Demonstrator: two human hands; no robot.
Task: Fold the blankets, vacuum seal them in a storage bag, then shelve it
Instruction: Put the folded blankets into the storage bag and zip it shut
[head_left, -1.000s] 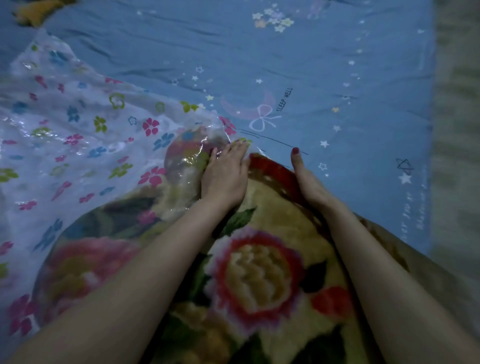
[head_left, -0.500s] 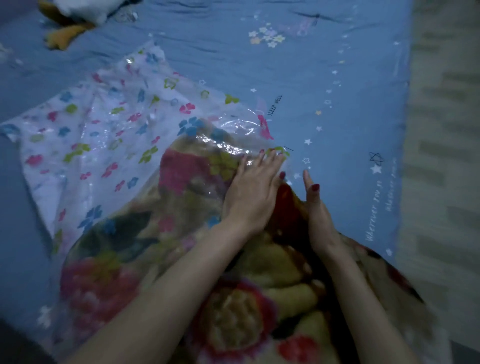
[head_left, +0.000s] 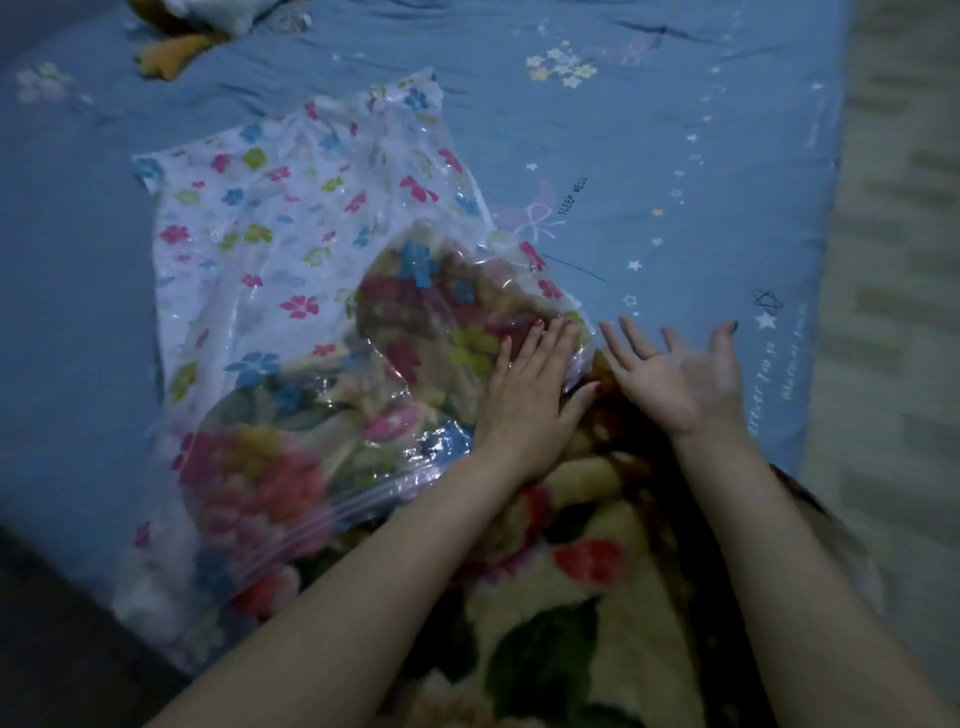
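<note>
Two bare forearms reach forward over a bed (head_left: 675, 156). Left hand (head_left: 535, 384) lies flat, fingers straight, pressing the glossy clear plastic of a flower-printed bag (head_left: 270, 234) down onto the blanket (head_left: 571, 597) beneath it. Right hand (head_left: 680, 374), just beside it, is released and spread, palm turned up, holding nothing, above the blanket's edge. Plush and floral, the blanket sits partly inside the bag, its near end still outside under the forearms. Far beyond the left hand lies a soft toy (head_left: 176, 47).
</note>
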